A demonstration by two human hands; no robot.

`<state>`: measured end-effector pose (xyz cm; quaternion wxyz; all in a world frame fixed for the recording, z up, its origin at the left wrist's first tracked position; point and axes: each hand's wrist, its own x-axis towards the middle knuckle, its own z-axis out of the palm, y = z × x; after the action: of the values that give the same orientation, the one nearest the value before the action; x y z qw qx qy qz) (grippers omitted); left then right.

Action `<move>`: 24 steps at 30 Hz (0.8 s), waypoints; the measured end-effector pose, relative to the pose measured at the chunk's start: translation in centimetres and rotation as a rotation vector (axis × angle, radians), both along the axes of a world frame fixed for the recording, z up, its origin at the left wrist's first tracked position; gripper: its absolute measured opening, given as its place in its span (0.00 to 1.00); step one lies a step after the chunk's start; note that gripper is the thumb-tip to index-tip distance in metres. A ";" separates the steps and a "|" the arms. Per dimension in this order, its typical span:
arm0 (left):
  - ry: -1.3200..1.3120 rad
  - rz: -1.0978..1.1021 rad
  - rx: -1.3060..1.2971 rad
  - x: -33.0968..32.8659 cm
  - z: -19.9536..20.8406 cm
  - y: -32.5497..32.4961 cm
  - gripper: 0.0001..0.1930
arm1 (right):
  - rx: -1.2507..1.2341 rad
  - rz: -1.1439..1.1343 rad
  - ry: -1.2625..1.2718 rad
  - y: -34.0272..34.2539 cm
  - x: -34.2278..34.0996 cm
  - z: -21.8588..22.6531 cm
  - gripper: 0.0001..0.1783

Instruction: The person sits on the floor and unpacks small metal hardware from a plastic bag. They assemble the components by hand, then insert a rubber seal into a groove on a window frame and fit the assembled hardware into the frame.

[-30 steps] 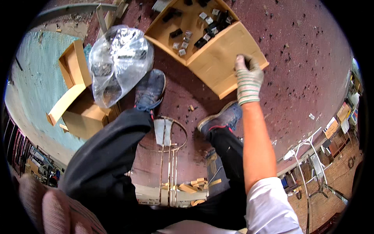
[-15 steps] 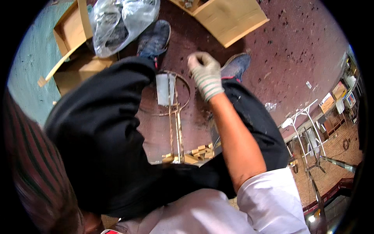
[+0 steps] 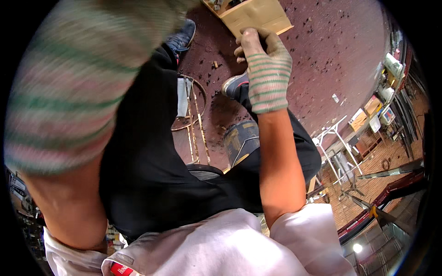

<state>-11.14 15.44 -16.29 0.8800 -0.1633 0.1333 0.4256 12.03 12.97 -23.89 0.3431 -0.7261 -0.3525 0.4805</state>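
"How do the hands stand?"
"The right hand (image 3: 269, 64) curls thumb and fingers inward; whether it pinches anything, I can't tell. The left hand (image 3: 101, 50) looms close and blurred, fingers out of sight, so its state is unclear."
"And the cardboard box (image 3: 260, 16)?"
"Just beyond the right hand, the nearer one; contact is uncertain. Cropped above, its long axis can't be judged."
"Any writing?"
"Pale lettering on the shirt's (image 3: 221, 248) red tag (image 3: 121, 269)."

A small red rectangular label (image 3: 121, 269) bears white lettering; it is on the white fabric shirt (image 3: 221, 244).
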 end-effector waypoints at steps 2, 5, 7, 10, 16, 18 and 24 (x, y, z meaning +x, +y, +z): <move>-0.041 0.040 0.002 0.5 0.4 0.1 0.19 | 0.052 0.030 -0.042 -0.1 -1.6 2.7 0.11; -0.088 0.035 0.010 2.1 1.9 1.7 0.18 | 0.104 -0.007 -0.034 -1.1 -3.0 7.5 0.09; -0.103 0.045 0.029 3.1 3.0 2.6 0.18 | 0.139 -0.038 -0.067 -2.0 -3.9 9.9 0.09; -0.133 0.071 0.067 4.1 4.6 2.7 0.17 | 0.241 -0.069 -0.103 -4.2 -5.1 13.4 0.09; -0.229 0.061 0.241 5.7 6.6 -1.3 0.17 | 0.443 0.047 -0.476 -8.6 -6.5 19.4 0.09; -0.303 0.046 0.268 6.2 8.2 -2.9 0.16 | 0.420 0.048 -0.528 -10.1 -7.0 21.9 0.08; -0.294 0.030 0.199 7.3 14.2 -7.9 0.19 | 0.589 0.088 -0.632 -14.3 -5.5 25.5 0.13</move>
<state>-3.81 7.52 -2.06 0.8955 -0.1379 -0.0421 0.4211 6.49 -1.36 1.57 0.3901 -0.6928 -0.5930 0.1276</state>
